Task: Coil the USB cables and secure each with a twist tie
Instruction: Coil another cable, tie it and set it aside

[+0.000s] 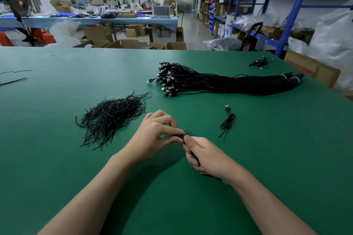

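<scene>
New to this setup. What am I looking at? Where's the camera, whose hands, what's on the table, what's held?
No machine here: a person works with bare hands, and the single picture comes from a wide-angle camera on their head, looking forward and down. The right hand grips a bunched black cable; the left hand pinches its upper end. Whether a tie is on it is hidden. On the green table lie a pile of twist ties, a large bundle of USB cables and, right of the hands, one coiled cable.
</scene>
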Tool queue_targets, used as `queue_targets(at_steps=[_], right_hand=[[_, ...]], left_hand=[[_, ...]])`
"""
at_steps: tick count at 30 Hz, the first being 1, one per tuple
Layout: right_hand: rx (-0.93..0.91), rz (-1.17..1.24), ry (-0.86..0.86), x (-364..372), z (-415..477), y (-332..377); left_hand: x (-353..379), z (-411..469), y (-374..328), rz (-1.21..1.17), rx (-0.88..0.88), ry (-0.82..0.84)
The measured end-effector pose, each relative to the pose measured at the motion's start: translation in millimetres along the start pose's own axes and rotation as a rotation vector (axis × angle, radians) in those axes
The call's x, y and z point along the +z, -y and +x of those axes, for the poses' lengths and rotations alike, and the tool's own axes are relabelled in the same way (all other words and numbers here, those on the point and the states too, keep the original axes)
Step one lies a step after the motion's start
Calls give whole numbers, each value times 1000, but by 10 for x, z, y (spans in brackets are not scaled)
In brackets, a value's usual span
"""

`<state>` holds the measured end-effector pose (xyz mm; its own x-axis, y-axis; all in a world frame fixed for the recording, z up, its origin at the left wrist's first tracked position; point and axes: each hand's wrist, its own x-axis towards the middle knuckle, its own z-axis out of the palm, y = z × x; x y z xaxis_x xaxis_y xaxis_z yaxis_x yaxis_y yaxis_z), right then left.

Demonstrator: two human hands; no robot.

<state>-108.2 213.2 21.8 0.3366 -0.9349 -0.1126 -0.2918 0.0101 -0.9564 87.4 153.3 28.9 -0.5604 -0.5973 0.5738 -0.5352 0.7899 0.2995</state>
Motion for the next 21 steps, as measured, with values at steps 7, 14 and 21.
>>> queue_targets(at_steps=[7, 14, 21], right_hand=[[-115, -875, -243, -33, -11, 22], [15, -668, -137, -160, 11, -13], [151, -194, 171, -345, -104, 45]], left_hand=[[-104, 28, -89, 387, 158, 71], [180, 62, -262, 478, 139, 298], [225, 3, -214, 358, 120, 416]])
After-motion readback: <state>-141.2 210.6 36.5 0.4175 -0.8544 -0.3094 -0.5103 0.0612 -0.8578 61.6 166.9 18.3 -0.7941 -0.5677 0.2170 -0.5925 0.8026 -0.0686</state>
